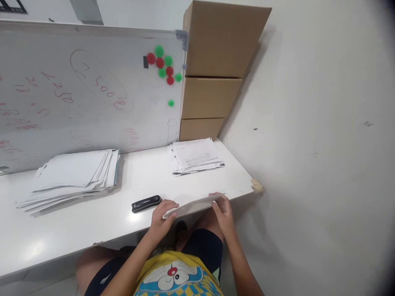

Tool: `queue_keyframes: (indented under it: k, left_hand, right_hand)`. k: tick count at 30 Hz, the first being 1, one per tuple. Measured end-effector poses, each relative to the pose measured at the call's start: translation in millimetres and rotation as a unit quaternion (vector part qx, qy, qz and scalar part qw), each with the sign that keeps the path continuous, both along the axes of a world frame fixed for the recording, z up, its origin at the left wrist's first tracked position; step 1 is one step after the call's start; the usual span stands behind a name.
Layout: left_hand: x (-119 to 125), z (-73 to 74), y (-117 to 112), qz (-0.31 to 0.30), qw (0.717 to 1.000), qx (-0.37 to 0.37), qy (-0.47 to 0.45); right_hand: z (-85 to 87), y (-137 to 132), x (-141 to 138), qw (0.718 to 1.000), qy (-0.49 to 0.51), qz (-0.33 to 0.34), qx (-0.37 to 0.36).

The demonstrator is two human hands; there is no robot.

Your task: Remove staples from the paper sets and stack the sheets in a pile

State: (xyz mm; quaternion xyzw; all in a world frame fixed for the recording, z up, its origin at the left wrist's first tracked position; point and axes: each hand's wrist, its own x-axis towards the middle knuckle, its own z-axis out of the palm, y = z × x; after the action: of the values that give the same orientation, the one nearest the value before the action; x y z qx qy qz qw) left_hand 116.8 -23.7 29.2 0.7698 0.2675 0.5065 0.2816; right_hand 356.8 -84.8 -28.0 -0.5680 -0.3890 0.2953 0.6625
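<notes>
Between my two hands a sheet of white paper [194, 206] is held tilted, nearly edge-on to me, over the table's front edge; whether it is one sheet or several I cannot tell. My left hand [163, 216] grips its left end, thumb on the near side. At the other end my right hand [222, 207] pinches it between thumb and fingers. Just left of my left hand lies a black stapler [146, 203]. A small reddish thing [216, 194] shows on the table behind the paper, partly hidden.
A large stack of papers [74, 174] lies at the left, a smaller paper stack [196, 155] at the back right. Behind the white table [142, 172] stand a whiteboard [101, 94] with red and green magnets and stacked cardboard boxes [212, 98]. A wall [308, 144] bounds the right side.
</notes>
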Motion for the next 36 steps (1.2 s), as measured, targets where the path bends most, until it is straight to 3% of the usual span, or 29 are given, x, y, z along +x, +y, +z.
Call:
queue_keyframes:
  k: [4, 9, 13, 16, 19, 23, 25, 29, 36]
  left_hand:
    - [-1, 8.2, -3, -0.026, 0.999, 0.028, 0.014]
    - [-4, 12.6, -5, -0.031, 0.997, -0.027, 0.061]
    - [-13, 19.5, 3, 0.052, 0.986, -0.114, 0.114]
    - [-31, 22.2, 20, 0.147, 0.967, -0.143, 0.152]
    - [-58, 17.9, 36, 0.166, 0.943, -0.082, 0.277]
    - [-84, 2.3, 45, 0.076, 0.903, 0.003, 0.424]
    - [-90, -6.5, 45, 0.047, 0.898, 0.026, 0.437]
    - [-93, -17.8, 46, 0.05, 0.908, 0.066, 0.411]
    - [-93, -21.3, 47, 0.055, 0.915, 0.082, 0.39]
  right_hand:
    - [14.4, -6, 6, 0.998, -0.052, 0.013, -0.023]
    - [33.1, -22, 15, 0.991, -0.073, 0.083, -0.08]
    - [41.1, -26, 21, 0.978, -0.018, 0.132, -0.158]
    - [43.8, -19, 21, 0.971, 0.03, 0.126, -0.199]
    - [44.2, -10, 16, 0.964, 0.06, 0.125, -0.228]
    - [41.1, -2, 6, 0.959, 0.061, 0.142, -0.238]
    - [38.5, 0, 4, 0.958, 0.051, 0.147, -0.242]
    - [33.7, 0, 5, 0.958, 0.023, 0.143, -0.249]
    - [26.6, 1, 3, 0.957, 0.027, 0.152, -0.247]
